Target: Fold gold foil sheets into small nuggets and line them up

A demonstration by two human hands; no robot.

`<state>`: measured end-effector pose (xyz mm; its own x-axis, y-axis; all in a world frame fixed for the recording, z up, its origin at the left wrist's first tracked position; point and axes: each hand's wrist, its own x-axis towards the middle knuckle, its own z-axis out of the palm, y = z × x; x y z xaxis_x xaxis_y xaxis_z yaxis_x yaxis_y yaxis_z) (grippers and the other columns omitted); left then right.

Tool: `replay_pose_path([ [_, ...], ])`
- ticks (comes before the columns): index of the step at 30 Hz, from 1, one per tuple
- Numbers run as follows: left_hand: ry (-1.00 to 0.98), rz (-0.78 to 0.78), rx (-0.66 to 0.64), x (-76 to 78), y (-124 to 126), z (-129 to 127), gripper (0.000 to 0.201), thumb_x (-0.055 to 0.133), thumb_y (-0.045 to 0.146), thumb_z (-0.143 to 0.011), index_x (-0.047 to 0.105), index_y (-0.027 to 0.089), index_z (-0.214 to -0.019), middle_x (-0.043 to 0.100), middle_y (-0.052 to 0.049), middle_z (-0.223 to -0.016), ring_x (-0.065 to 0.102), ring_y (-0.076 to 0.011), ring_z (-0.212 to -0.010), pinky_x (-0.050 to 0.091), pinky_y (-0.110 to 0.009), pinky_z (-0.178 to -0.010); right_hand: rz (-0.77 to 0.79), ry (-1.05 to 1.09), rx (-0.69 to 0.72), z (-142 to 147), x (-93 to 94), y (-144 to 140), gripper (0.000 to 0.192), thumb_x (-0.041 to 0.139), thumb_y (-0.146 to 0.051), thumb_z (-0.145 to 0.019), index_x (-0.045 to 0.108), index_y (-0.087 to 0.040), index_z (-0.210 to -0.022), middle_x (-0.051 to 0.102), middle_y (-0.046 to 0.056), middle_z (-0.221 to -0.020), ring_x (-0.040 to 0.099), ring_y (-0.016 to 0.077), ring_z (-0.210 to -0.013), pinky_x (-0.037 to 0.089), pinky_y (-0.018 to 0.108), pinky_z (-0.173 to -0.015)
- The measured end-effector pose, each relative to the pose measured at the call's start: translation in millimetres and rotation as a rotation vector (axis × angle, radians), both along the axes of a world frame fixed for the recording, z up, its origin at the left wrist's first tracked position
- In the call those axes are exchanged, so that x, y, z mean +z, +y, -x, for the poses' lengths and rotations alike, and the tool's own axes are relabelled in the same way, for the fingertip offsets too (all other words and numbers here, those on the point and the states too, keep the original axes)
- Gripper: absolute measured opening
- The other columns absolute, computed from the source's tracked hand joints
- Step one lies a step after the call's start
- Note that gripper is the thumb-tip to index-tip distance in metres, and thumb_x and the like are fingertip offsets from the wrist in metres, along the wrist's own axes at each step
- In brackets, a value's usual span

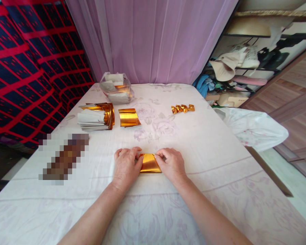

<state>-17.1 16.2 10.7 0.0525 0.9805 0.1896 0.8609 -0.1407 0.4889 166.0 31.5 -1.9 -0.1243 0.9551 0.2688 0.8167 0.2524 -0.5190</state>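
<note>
A shiny gold foil sheet lies on the table in front of me, its far edge held between both hands. My left hand pinches its left side with thumb and fingers. At its far right corner, my right hand grips the foil the same way. Farther off, a separate gold foil sheet rests on the cloth, slightly curled. Beside it on the left is a stack of foil sheets with pale backs. Several twisted gold foil pieces sit in a row at the far right.
A clear plastic bag with more sheets stands at the table's back left. A pixelated brown object lies at left. Flowered cloth covers the table. Behind hangs a purple curtain; shelves with a cap stand right.
</note>
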Motion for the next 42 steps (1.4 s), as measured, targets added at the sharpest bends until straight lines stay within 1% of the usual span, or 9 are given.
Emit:
replay_pose_path([
  [5,0.036,0.001,-0.021,-0.5,0,0,0.021,0.060,0.024,-0.084,0.066,0.026,-0.103,0.070,-0.003,-0.089,0.057,-0.0256,-0.093,0.034,-0.045,-0.093,0.021,0.027,-0.024,0,-0.8,1,0.004,0.064,-0.020,-0.079,0.065,-0.024,-0.079,0.068,-0.002,-0.072,0.060,0.0167,-0.072,0.038,0.029,-0.072],
  [10,0.025,0.007,-0.057,-1.0,1,2,0.015,0.059,0.024,-0.085,0.073,0.031,-0.085,0.064,-0.003,-0.113,0.054,-0.0264,-0.109,0.034,-0.045,-0.094,0.040,0.020,0.010,-1,1.3,2,0.006,0.065,-0.017,-0.078,0.065,-0.022,-0.077,0.067,0.000,-0.081,0.061,0.0168,-0.079,0.040,0.028,-0.073],
  [17,0.031,0.088,-0.115,2.5,2,7,0.016,0.069,0.028,-0.077,0.072,0.032,-0.092,0.059,-0.004,-0.125,0.050,-0.0285,-0.119,0.031,-0.049,-0.101,0.076,-0.053,0.075,-5,4.8,5,0.008,0.063,-0.020,-0.083,0.069,-0.024,-0.078,0.068,0.001,-0.084,0.061,0.0175,-0.083,0.040,0.029,-0.076],
  [20,0.042,0.106,-0.128,4.7,1,7,0.021,0.072,0.031,-0.074,0.071,0.031,-0.095,0.058,-0.004,-0.127,0.048,-0.0291,-0.121,0.031,-0.050,-0.102,0.075,-0.053,0.102,-8,8.2,5,0.010,0.062,-0.019,-0.083,0.069,-0.023,-0.078,0.068,0.002,-0.084,0.061,0.0174,-0.082,0.040,0.029,-0.075],
  [23,0.053,0.112,-0.121,5.6,0,6,0.023,0.072,0.031,-0.073,0.070,0.031,-0.096,0.058,-0.005,-0.128,0.048,-0.0292,-0.121,0.031,-0.050,-0.103,-0.029,-0.080,0.143,-7,15.7,-1,0.011,0.059,-0.018,-0.085,0.069,-0.022,-0.083,0.067,0.004,-0.087,0.060,0.0193,-0.086,0.040,0.031,-0.078],
  [26,0.048,0.102,-0.121,4.7,0,6,0.023,0.071,0.031,-0.074,0.070,0.030,-0.096,0.058,-0.005,-0.128,0.048,-0.0292,-0.121,0.031,-0.050,-0.103,-0.099,-0.100,0.273,-2,20.8,-8,0.014,0.054,-0.019,-0.090,0.068,-0.023,-0.089,0.067,0.005,-0.089,0.059,0.0192,-0.087,0.039,0.031,-0.079],
  [29,0.041,0.092,-0.120,3.9,0,6,0.022,0.071,0.030,-0.074,0.071,0.030,-0.096,0.058,-0.005,-0.127,0.048,-0.0294,-0.121,0.032,-0.050,-0.103,-0.009,-0.088,0.397,4,17.7,-10,0.013,0.055,-0.016,-0.090,0.065,-0.021,-0.084,0.067,0.002,-0.082,0.059,0.0171,-0.080,0.040,0.029,-0.074],
  [34,0.052,0.111,-0.126,4.0,0,7,0.022,0.070,0.029,-0.074,0.070,0.031,-0.096,0.057,-0.005,-0.130,0.047,-0.0293,-0.123,0.031,-0.050,-0.104,0.099,-0.029,0.405,4,11.8,-9,0.010,0.066,-0.012,-0.081,0.063,-0.021,-0.078,0.067,0.000,-0.080,0.059,0.0150,-0.076,0.040,0.027,-0.071],
  [42,0.067,0.098,-0.134,3.4,0,7,0.022,0.070,0.030,-0.076,0.070,0.031,-0.097,0.057,-0.004,-0.129,0.048,-0.0293,-0.122,0.031,-0.050,-0.104,0.160,-0.085,0.468,-1,21.5,-10,0.008,0.070,-0.014,-0.080,0.065,-0.020,-0.082,0.066,0.001,-0.087,0.059,0.0159,-0.083,0.041,0.028,-0.076],
])
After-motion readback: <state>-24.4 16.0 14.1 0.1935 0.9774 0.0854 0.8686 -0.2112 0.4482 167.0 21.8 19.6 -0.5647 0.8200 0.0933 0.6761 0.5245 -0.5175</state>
